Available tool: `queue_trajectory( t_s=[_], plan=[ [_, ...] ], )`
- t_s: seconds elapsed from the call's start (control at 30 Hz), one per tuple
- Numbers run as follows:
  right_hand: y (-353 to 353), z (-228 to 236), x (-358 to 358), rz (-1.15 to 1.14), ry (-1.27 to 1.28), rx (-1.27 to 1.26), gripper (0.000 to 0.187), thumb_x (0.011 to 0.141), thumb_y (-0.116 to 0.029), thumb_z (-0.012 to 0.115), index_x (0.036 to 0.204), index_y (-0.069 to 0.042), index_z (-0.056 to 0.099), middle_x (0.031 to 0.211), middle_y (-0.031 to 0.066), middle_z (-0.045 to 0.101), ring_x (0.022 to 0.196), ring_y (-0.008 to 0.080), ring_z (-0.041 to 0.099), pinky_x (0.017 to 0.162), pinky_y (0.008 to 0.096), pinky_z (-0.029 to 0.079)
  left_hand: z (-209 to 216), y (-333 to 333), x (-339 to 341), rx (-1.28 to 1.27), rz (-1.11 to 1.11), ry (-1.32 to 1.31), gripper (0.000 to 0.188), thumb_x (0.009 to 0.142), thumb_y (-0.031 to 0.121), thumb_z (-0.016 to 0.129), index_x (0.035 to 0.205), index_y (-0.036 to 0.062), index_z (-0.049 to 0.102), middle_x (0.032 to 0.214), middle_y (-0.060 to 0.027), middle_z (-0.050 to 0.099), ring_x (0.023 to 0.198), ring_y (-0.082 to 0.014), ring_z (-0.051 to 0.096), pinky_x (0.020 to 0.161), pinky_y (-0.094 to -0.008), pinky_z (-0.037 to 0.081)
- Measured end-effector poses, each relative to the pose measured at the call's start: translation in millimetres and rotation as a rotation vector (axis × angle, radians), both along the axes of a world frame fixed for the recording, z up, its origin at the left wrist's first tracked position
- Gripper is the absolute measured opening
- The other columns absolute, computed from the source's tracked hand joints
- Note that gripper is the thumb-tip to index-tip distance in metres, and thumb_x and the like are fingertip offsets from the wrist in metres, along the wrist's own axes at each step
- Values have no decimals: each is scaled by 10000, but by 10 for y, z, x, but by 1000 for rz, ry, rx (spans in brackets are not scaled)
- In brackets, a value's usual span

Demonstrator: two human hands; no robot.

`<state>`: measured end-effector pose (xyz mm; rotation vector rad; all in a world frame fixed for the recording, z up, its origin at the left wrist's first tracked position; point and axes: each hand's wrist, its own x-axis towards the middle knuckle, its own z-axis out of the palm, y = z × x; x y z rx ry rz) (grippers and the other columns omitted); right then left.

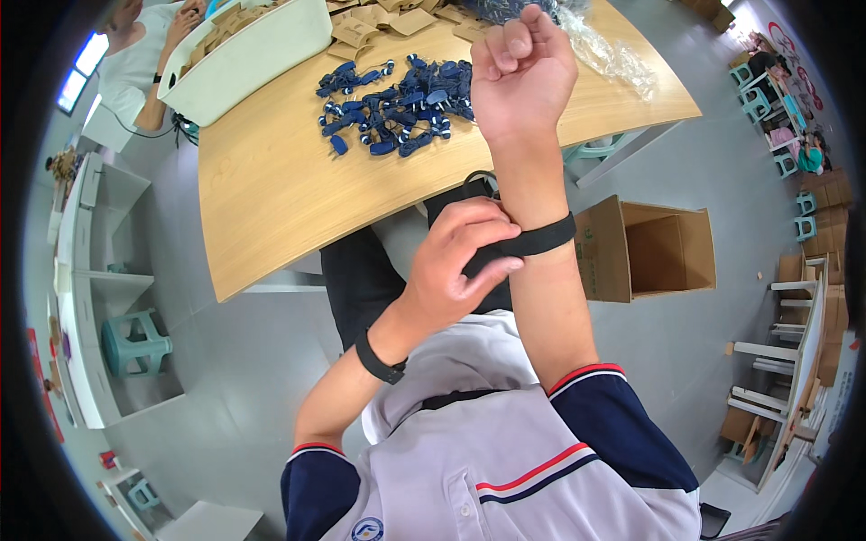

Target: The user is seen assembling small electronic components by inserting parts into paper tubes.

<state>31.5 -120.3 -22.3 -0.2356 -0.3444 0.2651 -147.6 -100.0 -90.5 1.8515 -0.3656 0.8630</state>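
Note:
My left hand (460, 257) is closed on a black wrist strap (547, 237) that wraps round my right forearm. Its thumb and fingers pinch the strap's end on the forearm's inner side. My right hand (525, 77) is raised over the table's right part, palm toward me, with the fingers curled in a loose fist and nothing visible in them. Another black band (379, 359) sits round my left wrist. Beside the right hand, a tangled pile of dark blue corded pieces with small plastic bodies (397, 104) lies on the wooden table (271, 198).
A white bin (262, 59) holding brown paper packets stands at the table's far left, with more packets (370, 27) beside it. Clear plastic bags (613, 54) lie far right. An open cardboard box (645, 248) is on the floor at right. Another person (135, 63) works beyond the bin.

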Motion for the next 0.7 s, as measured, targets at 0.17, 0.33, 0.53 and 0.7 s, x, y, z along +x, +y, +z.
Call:
queue_trajectory(
  t_s=[0.17,0.33,0.53,0.7],
  plan=[
    [-53,56,122,443,275,479,219,973,-146,405,861,-106,589,541,-53,420,475,102,325,459,267,252,-53,-15,69,-579,-327,225,386,928,275,636,1162,-3,504,1178,-134,528,1216,-259,476,1031,-375,355],
    [-60,236,75,637,258,725,217,973,-145,451,823,-87,597,552,-33,477,483,106,389,467,277,305,-42,-28,227,-202,-46,109,366,946,337,592,1150,37,541,1184,-128,557,1230,-331,456,1062,-403,296],
    [-176,480,-54,62,-186,152,214,1042,-144,385,969,-23,546,581,-28,409,478,82,326,468,243,261,-17,-10,162,76,-36,170,195,936,258,560,1022,88,598,1045,-51,598,1054,-283,453,972,-419,297],
    [-105,250,-279,-994,-826,-984,167,962,-139,553,987,-14,660,848,44,696,701,60,581,625,222,450,157,188,78,209,-90,333,254,937,165,534,1172,74,569,1227,-110,583,1304,-296,433,1076,-443,257]
  ],
)
